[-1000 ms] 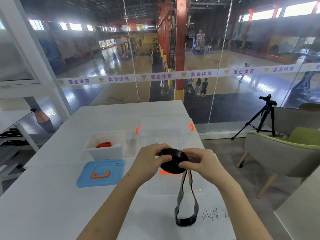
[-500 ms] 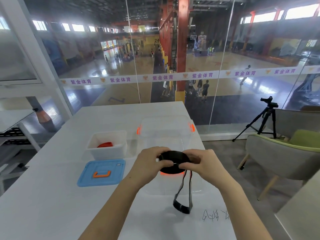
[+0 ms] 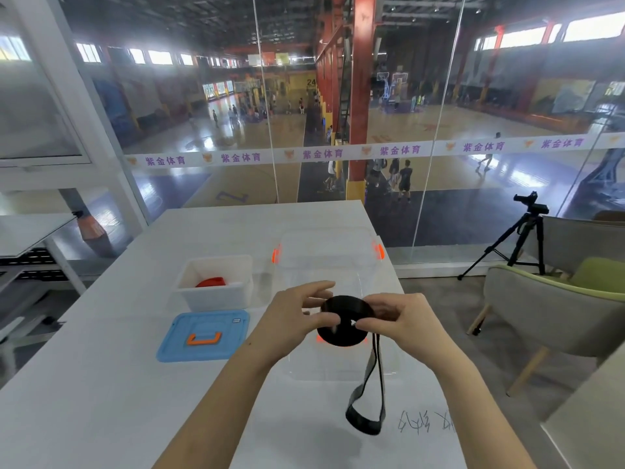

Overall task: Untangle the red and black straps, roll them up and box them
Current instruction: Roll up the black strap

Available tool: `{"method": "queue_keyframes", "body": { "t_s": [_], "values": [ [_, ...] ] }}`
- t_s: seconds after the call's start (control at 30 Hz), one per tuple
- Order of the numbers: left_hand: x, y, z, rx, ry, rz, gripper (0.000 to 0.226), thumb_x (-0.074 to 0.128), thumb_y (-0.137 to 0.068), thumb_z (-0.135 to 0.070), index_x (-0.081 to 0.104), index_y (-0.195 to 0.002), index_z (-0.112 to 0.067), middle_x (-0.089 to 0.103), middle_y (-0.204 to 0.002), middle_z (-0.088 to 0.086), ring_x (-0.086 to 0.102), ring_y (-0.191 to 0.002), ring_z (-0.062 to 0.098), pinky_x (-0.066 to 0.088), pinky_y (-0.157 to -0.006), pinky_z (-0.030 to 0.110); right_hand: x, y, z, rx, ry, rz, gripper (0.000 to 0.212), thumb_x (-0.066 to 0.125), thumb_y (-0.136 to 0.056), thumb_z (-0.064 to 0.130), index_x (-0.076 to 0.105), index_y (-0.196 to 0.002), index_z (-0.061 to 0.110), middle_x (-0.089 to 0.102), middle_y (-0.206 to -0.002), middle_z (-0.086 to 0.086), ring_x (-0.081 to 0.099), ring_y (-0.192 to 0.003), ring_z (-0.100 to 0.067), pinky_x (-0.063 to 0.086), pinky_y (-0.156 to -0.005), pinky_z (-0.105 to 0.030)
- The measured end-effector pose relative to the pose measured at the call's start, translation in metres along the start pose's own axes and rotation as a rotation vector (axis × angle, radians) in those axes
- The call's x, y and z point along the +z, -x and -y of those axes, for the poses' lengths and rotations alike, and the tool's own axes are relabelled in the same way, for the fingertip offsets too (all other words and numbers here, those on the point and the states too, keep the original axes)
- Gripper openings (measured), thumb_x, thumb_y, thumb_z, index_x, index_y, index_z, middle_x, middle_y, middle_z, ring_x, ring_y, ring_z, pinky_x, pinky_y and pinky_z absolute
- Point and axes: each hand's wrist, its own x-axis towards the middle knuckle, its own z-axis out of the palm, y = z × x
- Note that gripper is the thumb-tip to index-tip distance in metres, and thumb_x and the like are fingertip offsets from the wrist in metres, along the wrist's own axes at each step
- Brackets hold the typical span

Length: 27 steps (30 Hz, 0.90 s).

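In the middle of the frame, the left hand point(image 3: 297, 321) and right hand point(image 3: 407, 328) both pinch a round roll of flat black strap point(image 3: 341, 333); its loose end hangs below.

A white strip point(image 3: 324, 153) across the glass wall point(image 3: 189, 106) repeats purple characters "紫金体育". A far yellow wall point(image 3: 308, 90) shows "24". A handwritten scrawl point(image 3: 426, 425) on the tabletop point(image 3: 101, 401) is unreadable.
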Motion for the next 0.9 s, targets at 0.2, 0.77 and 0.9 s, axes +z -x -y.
{"method": "queue_keyframes", "body": {
  "t_s": [0.2,0.77,0.9],
  "values": [
    [0.003,0.003,-0.003,0.070,-0.106,-0.008,0.020,0.071,-0.093,-0.024,0.073,-0.111,-0.035,0.070,-0.111,-0.017,0.066,-0.111,0.003,0.054,-0.096,0.028,0.008,0.001,0.005,0.000,-0.024,0.008,0.025,0.086,-0.082,0.006,0.084,-0.097,0.026,0.083,-0.089,0.005,0.079,-0.091,-0.009,0.061,-0.084,-0.020],
    [-0.005,0.011,0.001,0.038,-0.077,0.023,0.026,0.075,-0.089,-0.021,0.074,-0.107,-0.041,0.076,-0.106,-0.019,0.068,-0.107,0.001,0.054,-0.101,0.033,0.019,-0.002,0.014,-0.070,0.066,0.034,0.025,0.086,-0.083,0.010,0.083,-0.099,0.028,0.083,-0.090,0.012,0.078,-0.091,-0.005,0.058,-0.087,-0.015],
    [-0.005,0.009,0.004,0.043,-0.008,-0.053,0.021,0.078,-0.086,-0.021,0.076,-0.101,-0.036,0.077,-0.099,-0.016,0.071,-0.103,0.006,0.057,-0.097,0.037,0.017,-0.005,0.010,-0.009,0.018,0.013,0.033,0.090,-0.080,0.015,0.082,-0.107,0.031,0.083,-0.097,0.014,0.078,-0.097,-0.004,0.061,-0.095,-0.027]
  ]
}}
